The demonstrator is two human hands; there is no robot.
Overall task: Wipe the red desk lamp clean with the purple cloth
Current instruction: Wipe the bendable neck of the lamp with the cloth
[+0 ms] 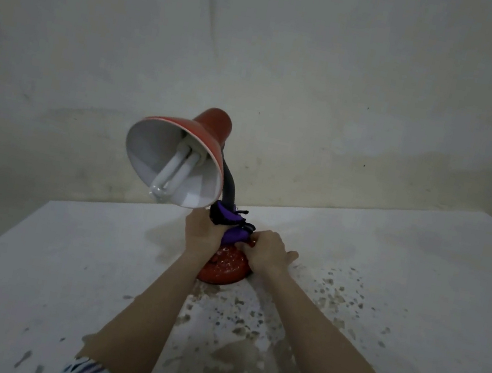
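The red desk lamp (213, 138) stands on a white table, its shade tilted toward me with a white bulb (175, 170) inside. A black flexible neck (229, 183) runs down to the round red base (226, 265), which is speckled with white. The purple cloth (233, 225) is bunched around the foot of the neck. My left hand (202, 233) grips the cloth there from the left. My right hand (269, 253) rests on the right side of the base, its fingers pinching the cloth's edge.
The white table (59, 268) is stained with many brown flecks (246, 324) in front of and right of the lamp. Its far edge meets a pale wall (292, 63) just behind the lamp. The table's left edge slants away at the lower left.
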